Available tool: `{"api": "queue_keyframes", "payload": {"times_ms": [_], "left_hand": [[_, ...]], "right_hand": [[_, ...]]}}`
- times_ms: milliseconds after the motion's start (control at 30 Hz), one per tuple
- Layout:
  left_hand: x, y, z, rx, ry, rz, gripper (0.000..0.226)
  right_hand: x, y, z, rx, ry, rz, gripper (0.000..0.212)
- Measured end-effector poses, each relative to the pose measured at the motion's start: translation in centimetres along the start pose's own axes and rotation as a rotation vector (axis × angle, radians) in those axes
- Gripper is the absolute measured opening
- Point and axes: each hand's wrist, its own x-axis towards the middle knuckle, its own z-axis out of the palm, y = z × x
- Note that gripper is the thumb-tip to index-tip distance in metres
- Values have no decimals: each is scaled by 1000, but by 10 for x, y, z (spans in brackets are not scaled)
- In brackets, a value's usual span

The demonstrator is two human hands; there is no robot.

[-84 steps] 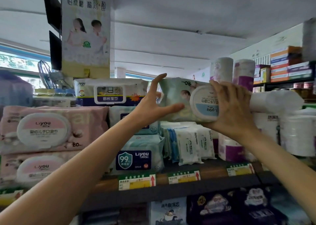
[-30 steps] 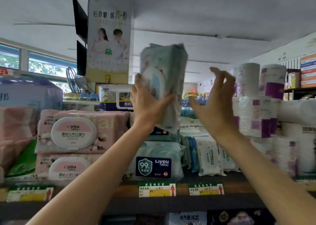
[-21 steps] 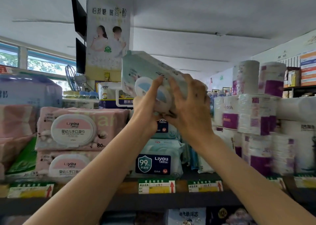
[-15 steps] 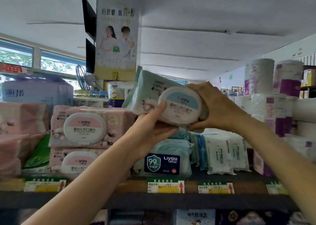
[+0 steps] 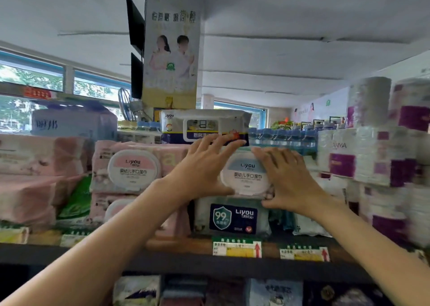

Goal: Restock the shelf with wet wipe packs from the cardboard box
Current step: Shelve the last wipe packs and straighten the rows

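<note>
While half a second ago the pale green soft wet wipe pack with the round white-and-blue lid (image 5: 247, 174) was held tilted in the air in front of the stock, it now sits level on the dark wooden shelf (image 5: 181, 262), resting on top of the pale blue pack with the navy "99" label (image 5: 232, 217). Nearest the camera, both bare forearms reach up and in. The left hand (image 5: 202, 167) lies flat with straight fingers over the pack's left end and top edge; the right hand (image 5: 287, 177) presses its right end with spread fingers, the thumb tucked at the lower corner. Neither hand curls round the pack; both seem to be pushing it back and squaring it. I judge this pack all but placed, leaving only release and a return to the cardboard box, which is out of view.

Just left of it stand two stacked pink packs with round pink-and-white lids (image 5: 132, 169), touching or nearly touching the new one. Behind and above lies a white and navy flat pack of kitchen wipes (image 5: 204, 125), whose lower edge the left fingertips overlap. Small white sachet packs (image 5: 309, 226) sit lower right, and wrapped white and purple paper rolls (image 5: 377, 156) crowd the right side, blurred. Yellow and green price tags (image 5: 237, 250) line the shelf edge. Further back hang a printed banner (image 5: 172, 49) and windows (image 5: 32, 77). Room beside the stack looks tight.
</note>
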Motion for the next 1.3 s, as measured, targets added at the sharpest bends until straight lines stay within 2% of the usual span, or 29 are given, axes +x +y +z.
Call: {"api": "queue_keyframes", "payload": {"times_ms": [33, 100, 167, 267, 367, 433, 600, 800, 933, 1000, 1067, 1300], "left_hand": [[1, -5, 5, 145, -90, 18, 104], [1, -15, 17, 300, -116, -3, 116], [0, -22, 23, 337, -63, -33, 124], [2, -26, 23, 426, 97, -6, 136], [8, -31, 25, 449, 229, -8, 127], [12, -34, 26, 483, 249, -34, 121], [12, -33, 37, 572, 117, -32, 117], [9, -21, 39, 536, 5, -85, 100], [7, -20, 43, 513, 48, -107, 107], [4, -23, 45, 600, 156, -135, 114], [3, -27, 50, 600, 267, -105, 112], [-3, -24, 60, 569, 332, -86, 111]], "right_hand": [[0, 2, 0, 6, 22, 12, 115], [2, 6, -2, -17, 68, 8, 114], [6, 8, -4, -42, 117, -10, 113], [16, 12, -7, -95, 165, -49, 110], [25, 15, -10, -125, 229, -73, 108], [31, 13, -8, -125, 238, -71, 108], [21, 12, 21, -94, 132, -114, 116], [20, 15, 25, -140, 186, -118, 124], [17, 16, 30, -138, 205, -91, 118], [15, 17, 31, -119, 188, -101, 114], [12, 17, 28, -97, 163, -107, 111], [-5, 16, 20, -73, 145, -37, 114]]}}
